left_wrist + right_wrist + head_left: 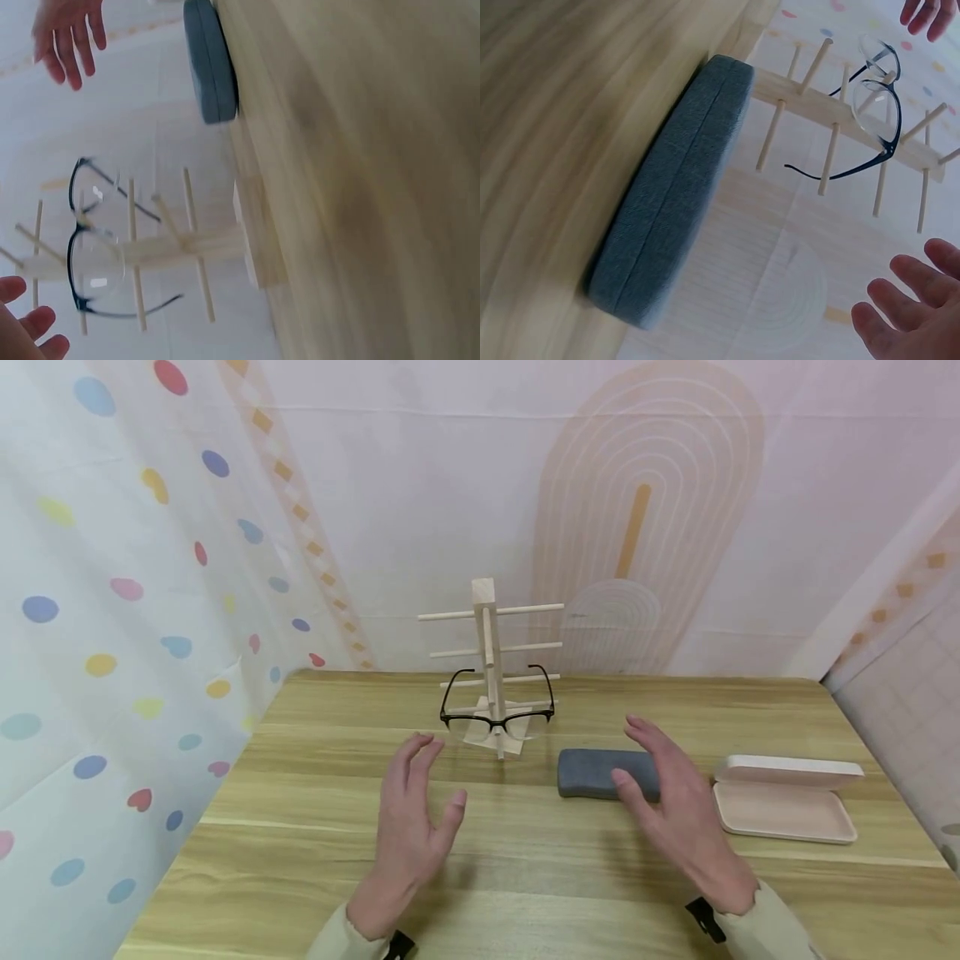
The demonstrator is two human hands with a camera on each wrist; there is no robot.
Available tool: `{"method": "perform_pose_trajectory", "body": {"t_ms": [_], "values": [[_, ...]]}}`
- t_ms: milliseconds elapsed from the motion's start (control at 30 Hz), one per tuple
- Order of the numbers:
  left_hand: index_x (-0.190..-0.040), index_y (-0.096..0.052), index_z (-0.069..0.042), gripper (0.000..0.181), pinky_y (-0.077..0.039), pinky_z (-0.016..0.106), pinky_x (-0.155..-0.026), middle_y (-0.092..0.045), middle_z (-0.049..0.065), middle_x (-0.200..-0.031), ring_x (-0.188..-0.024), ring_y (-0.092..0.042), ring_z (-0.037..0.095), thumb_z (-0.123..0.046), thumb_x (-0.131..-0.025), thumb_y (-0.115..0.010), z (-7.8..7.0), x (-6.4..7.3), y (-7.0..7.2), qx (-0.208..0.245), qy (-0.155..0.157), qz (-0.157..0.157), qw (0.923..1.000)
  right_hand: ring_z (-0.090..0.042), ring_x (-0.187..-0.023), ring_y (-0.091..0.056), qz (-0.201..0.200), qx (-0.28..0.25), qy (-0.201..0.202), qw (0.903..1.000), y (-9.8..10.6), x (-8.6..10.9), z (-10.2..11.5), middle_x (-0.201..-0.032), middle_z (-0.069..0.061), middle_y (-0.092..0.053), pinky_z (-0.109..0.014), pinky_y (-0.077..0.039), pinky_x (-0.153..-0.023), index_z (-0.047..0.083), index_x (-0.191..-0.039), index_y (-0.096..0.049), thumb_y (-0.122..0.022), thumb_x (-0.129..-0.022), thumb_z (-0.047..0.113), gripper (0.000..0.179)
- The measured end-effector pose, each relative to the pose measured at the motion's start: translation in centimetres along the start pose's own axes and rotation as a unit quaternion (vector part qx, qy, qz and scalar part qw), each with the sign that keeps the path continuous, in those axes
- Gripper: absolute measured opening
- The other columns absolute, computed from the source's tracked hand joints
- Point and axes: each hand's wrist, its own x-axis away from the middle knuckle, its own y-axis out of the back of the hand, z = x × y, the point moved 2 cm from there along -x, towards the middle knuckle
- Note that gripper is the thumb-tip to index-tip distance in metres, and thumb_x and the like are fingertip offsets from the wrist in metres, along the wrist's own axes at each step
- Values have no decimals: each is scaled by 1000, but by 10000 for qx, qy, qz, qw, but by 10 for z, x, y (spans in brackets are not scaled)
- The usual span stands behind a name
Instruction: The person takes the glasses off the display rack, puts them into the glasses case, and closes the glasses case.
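Observation:
Black-rimmed glasses point(498, 722) hang on a wooden peg stand point(486, 643) at the back middle of the table. My left hand point(415, 827) hovers left of and in front of the stand, holding nothing, its fingers loosely bent. On the other side, my right hand point(678, 814) is also bare and relaxed. It hides part of a closed grey-blue glasses case point(592, 772) in the head view; the right wrist view shows the case point(671, 195) whole on the table, apart from the fingers point(900, 304).
At the right, a white glasses case point(787, 814) lies with its lid up. The wooden table point(300, 860) ends at a patterned curtain point(420, 510) behind. Another dotted curtain point(112, 693) hangs along the left side.

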Motion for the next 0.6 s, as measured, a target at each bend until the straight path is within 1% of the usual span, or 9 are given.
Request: {"method": "perform_pose_trajectory", "body": {"t_ms": [67,167,233,300,500,600], "values": [[-136,-56,7,68,-44,65,-96,-55,29,-136,-127,-52,48,-52,-106,-40,4,-2,4,-63,-15,-66,10000,-37,-140,-48,-27,45,110,9999,-3,-3,2,-155,-12,-51,-55,-42,-108,4,-147,-53,-67,-99,24,54],[-138,-54,8,71,-41,68,-100,-53,30,-139,-131,-49,50,-54,-107,-39,9,-5,8,-130,24,-33,9999,-38,-142,-46,-56,40,249,9997,-8,-5,5,-155,-15,-50,-61,-41,-107,1,-145,-53,-65,-101,27,53],[-140,-52,9,73,-40,69,-103,-51,31,-142,-134,-47,50,-55,-107,-39,12,-7,10,-158,87,64,9998,-38,-143,-44,-67,3,327,9994,-12,-6,7,-155,-17,-49,-64,-40,-107,-2,-144,-53,-64,-102,28,53],[-142,-50,9,76,-38,71,-105,-49,31,-145,-138,-43,51,-57,-107,-37,15,-8,11,-196,172,181,9995,-39,-144,-43,-73,2,380,9992,-16,-8,9,-156,-17,-49,-65,-39,-108,-3,-143,-53,-62,-102,29,53],[-150,-44,7,79,-30,73,-111,-41,30,-155,-146,-32,51,-59,-107,-35,26,-13,13,-315,517,547,9967,-42,-145,-41,-39,53,430,9991,-26,-14,12,-157,-18,-46,-62,-36,-112,-5,-145,-52,-59,-104,34,57],[-153,-41,6,76,-26,72,-113,-37,29,-158,-149,-28,50,-56,-108,-37,30,-17,14,-251,760,804,9935,-42,-146,-40,21,48,350,9994,-30,-19,13,-159,-19,-44,-61,-35,-114,-5,-147,-50,-59,-104,34,59]]}}
